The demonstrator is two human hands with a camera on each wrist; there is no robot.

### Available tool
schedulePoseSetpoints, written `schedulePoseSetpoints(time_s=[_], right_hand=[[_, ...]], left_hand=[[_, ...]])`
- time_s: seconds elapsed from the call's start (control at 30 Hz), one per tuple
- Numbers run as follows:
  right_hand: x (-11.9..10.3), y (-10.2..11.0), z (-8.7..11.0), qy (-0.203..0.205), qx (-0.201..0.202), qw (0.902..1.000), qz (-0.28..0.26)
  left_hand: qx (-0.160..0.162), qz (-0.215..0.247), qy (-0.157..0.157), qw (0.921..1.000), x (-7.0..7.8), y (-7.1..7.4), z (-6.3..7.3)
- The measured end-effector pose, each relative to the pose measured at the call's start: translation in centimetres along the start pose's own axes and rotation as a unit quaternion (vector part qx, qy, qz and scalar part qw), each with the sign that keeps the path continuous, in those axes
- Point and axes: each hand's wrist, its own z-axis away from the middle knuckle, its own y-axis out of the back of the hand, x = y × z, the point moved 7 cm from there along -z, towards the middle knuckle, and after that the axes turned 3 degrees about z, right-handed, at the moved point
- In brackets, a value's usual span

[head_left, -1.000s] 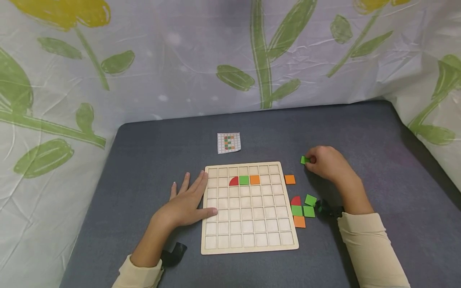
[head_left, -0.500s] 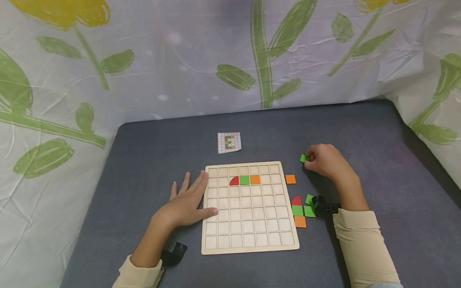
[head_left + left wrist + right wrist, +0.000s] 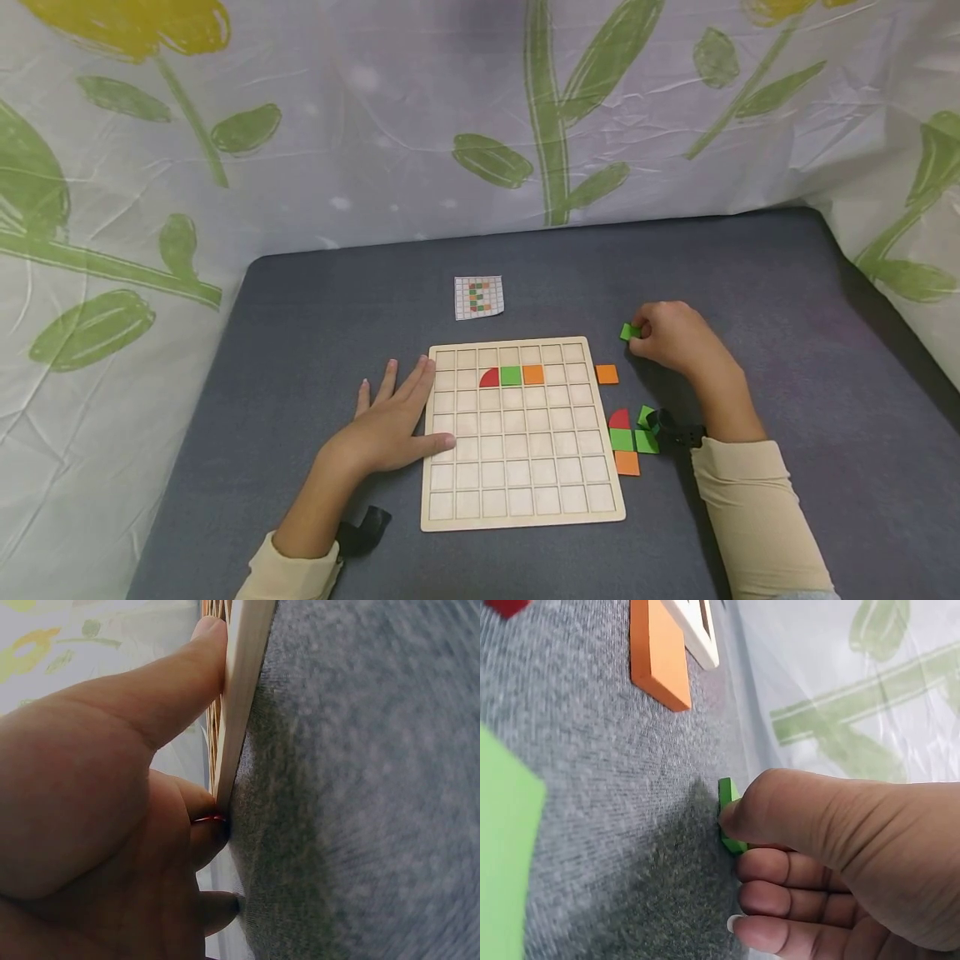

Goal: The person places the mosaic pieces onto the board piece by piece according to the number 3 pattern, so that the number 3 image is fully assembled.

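A wooden grid board (image 3: 517, 502) lies on the dark cloth. In its second row sit a red quarter-circle tile (image 3: 489, 378), a green square tile (image 3: 511, 376) and an orange square tile (image 3: 533, 374). My left hand (image 3: 386, 425) rests at the board's left edge, fingers straight, thumb on the rim; the left wrist view shows the thumb (image 3: 180, 682) over that rim. Beyond the board's upper right corner, my right hand (image 3: 675, 335) pinches a green tile (image 3: 628, 332). The right wrist view has this green tile (image 3: 726, 795) between thumb and fingers, close to the cloth.
Right of the board lie an orange tile (image 3: 607, 374), a red quarter-circle tile (image 3: 619, 419), another orange tile (image 3: 627, 463) and several green tiles (image 3: 647, 442). The right wrist strap (image 3: 678, 429) partly covers one. A printed pattern card (image 3: 479, 298) lies behind the board.
My right hand and forearm have shifted slightly left, the green tile with them, and the wrist strap now overlaps a loose green tile. The left hand has stayed in place.
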Motion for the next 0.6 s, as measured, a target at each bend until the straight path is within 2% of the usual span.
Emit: schedulePoseSetpoints(time_s=[0.33,0.6], right_hand=[[-1.5,0.1,0.1,0.032,0.009,0.9994,-0.005],[-4.0,0.0,0.3,0.052,-0.002,0.9985,-0.019]], left_hand=[[0.000,-0.008,0.007,0.9999,0.1,0.0,0.0],[0.003,-0.008,0.004,1.0000,0.2,0.1,0.1]])
